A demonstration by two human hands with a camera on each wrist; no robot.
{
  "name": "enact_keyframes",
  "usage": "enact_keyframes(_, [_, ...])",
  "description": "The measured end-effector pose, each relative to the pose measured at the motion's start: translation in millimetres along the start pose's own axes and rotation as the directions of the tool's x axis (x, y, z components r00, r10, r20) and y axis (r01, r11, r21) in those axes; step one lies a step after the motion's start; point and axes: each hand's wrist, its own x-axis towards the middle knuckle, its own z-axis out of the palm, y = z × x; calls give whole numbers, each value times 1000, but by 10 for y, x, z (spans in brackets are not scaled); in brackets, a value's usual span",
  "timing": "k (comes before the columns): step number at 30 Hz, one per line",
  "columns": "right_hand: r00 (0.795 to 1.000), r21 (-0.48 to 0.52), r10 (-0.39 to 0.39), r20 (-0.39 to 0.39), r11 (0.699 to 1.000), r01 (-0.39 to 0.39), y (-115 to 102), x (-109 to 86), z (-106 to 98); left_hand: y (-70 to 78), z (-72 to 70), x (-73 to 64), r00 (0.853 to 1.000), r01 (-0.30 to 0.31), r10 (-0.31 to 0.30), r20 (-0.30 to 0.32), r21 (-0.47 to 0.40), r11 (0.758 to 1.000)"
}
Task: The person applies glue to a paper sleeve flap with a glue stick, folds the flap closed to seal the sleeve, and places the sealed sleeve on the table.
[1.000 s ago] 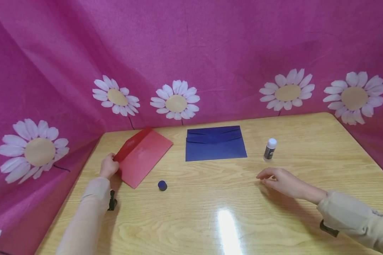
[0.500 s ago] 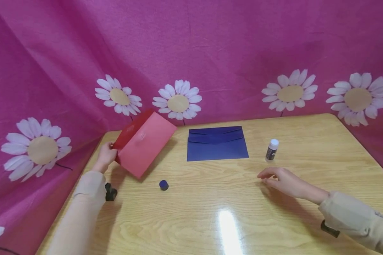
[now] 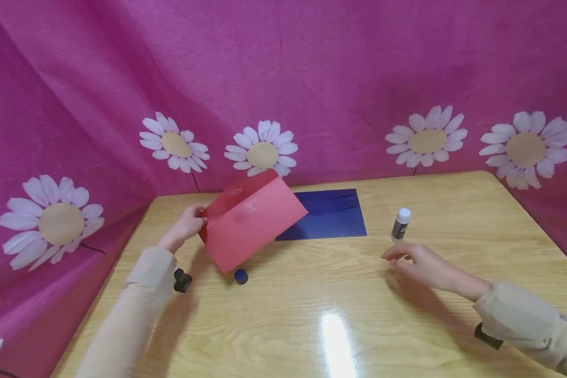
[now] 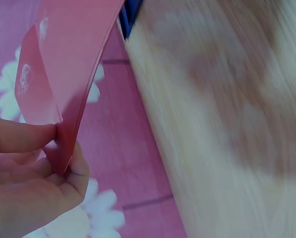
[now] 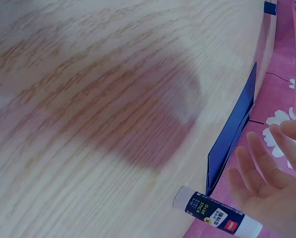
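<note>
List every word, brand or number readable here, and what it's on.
"GLUE STICK": on the glue stick, across its dark label.
"deli", apparently: on its red patch, small.
Characters on its white patch and remaining small print: too blurred to read.
Nothing else bears legible text.

With the clock's centre at the middle of the table (image 3: 283,331), my left hand (image 3: 185,227) is at ten, holding the left edge of the raised envelope (image 3: 255,223). This reaches from my grip past eleven and, in the head view, overlaps the left end of the resting envelope (image 3: 340,218), which lies at twelve. The small cylinder (image 3: 241,276) sits at nine, just beside the raised envelope's near corner in that view. The glue stick (image 3: 400,224) stands at two; my right hand (image 3: 422,266) is at three, before it. Behind the far edge, at twelve, hangs the curtain (image 3: 331,89).
</note>
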Motion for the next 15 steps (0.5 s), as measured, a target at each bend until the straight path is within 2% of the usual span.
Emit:
enact_keyframes(2, [1000,5,10,4,1000,-10,-13,0,3,111,118,23,1000,13,-14,22,49,999])
enact_keyframes(3, [1000,8,15,6,1000,-15,-21,0,3,114,170,47,999,-28,27,31,54,998])
enact_keyframes(4, [1000,8,20,6,1000,-20,-28,0,4,336,222,-34,997,-38,34,65,46,998])
enact_keyframes(6, [1000,4,17,-4,1000,-17,-39,6,5,532,322,-42,993,-17,12,113,49,999])
enact_keyframes(7, [1000,3,14,-10,1000,-14,-44,9,5,677,374,-65,992,12,-22,128,79,997])
enact_keyframes(10, [1000,1,10,-14,1000,-10,-56,19,2,879,515,-94,982,-74,60,177,69,995])
enact_keyframes(11, [1000,1,10,-14,1000,-10,-59,21,0,866,555,-49,982,-68,50,183,96,993])
enact_keyframes(14, [1000,-1,9,-15,1000,-9,-61,29,1,1257,673,-192,978,-96,67,198,140,986])
enact_keyframes(15, [1000,-1,8,-17,1000,-8,-61,31,2,1461,709,-265,979,-52,17,203,172,984])
